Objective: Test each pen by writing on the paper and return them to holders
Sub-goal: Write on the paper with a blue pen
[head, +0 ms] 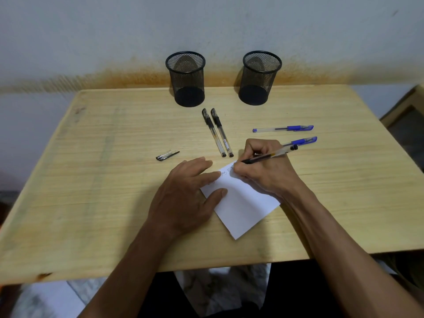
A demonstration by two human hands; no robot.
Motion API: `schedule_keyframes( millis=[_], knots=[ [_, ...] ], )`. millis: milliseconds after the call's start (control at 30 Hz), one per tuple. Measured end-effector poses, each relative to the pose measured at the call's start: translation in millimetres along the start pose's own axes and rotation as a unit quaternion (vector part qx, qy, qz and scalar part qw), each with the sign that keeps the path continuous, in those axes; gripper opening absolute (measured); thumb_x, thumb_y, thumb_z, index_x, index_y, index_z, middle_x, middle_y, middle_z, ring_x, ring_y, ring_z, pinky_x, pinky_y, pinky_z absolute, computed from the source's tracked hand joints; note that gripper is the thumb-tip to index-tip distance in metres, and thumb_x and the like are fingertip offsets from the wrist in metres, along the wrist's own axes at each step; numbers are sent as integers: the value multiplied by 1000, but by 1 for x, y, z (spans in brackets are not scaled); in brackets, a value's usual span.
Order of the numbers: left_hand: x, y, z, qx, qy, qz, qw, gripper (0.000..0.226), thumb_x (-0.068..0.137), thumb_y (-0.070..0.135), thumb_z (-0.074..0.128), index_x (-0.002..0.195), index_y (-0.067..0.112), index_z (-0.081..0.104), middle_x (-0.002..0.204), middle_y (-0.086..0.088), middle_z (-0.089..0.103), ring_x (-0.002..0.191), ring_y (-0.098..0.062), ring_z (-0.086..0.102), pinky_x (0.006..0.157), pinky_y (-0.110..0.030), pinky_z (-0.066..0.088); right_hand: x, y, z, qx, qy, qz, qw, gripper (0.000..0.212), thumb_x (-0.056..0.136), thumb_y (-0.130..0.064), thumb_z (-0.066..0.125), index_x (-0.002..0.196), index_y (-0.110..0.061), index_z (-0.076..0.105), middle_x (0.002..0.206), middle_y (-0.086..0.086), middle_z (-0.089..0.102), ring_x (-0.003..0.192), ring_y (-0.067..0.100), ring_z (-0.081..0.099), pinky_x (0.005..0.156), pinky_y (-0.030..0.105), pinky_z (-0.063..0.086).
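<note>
My right hand (263,171) grips an uncapped black pen (268,155) with its tip on the top edge of a white paper (243,203), where some handwriting shows. My left hand (185,191) lies flat on the paper's left edge, fingers spread. The pen's black cap (167,155) lies on the table to the left. Two capped black pens (218,131) lie side by side beyond the paper. A blue pen (283,128) lies to the right, and a second blue pen (302,141) is partly hidden behind my right hand. Two black mesh holders (186,79) (260,78) stand at the back.
The wooden table (91,180) stands against a stained white wall. A piece of wooden furniture (403,115) is at the right edge. Both holders look empty.
</note>
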State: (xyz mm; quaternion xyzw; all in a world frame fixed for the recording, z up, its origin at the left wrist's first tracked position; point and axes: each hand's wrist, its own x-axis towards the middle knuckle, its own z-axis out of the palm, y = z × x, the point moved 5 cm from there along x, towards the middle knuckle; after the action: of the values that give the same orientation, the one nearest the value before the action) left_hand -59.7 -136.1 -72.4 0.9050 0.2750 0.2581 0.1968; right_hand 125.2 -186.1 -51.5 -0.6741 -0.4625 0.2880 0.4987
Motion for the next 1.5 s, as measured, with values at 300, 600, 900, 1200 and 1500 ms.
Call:
schedule_keyframes(
  millis=[300,600,900,1200,1500],
  knots=[
    [0,1,0,-1,-4,-3,1000,41,84,47,64,109,17,75,124,-6,68,123,-24,60,101,-46,47,-3,-2,-2,-23,14,-3,1000,17,68,8,72,65,6,55,53,18,61,44,14,54,44,29,45],
    [0,0,0,0,-4,-7,1000,41,84,49,64,109,17,75,124,-6,68,123,-24,60,101,-46,47,-1,1,-5,0,18,-7,1000,18,67,10,70,62,5,54,51,18,60,44,21,53,44,34,45],
    [0,1,-1,-1,-1,-7,1000,41,83,48,65,108,17,75,124,-6,69,122,-24,60,105,-41,44,-1,0,-4,10,9,-6,1000,17,65,14,69,64,9,53,53,26,58,44,25,51,44,38,44],
    [0,1,0,-12,3,-10,1000,40,82,48,66,108,18,75,123,-6,69,123,-24,60,101,-46,47,-2,0,-6,5,19,5,1000,20,66,12,69,61,4,52,50,19,58,43,20,51,43,30,44],
    [0,3,-2,-6,9,-11,1000,41,83,48,65,107,17,75,123,-6,69,122,-24,60,100,-48,47,-4,-4,-7,-58,40,7,998,22,71,3,70,59,-3,52,51,4,56,46,6,47,42,18,39]
  ],
)
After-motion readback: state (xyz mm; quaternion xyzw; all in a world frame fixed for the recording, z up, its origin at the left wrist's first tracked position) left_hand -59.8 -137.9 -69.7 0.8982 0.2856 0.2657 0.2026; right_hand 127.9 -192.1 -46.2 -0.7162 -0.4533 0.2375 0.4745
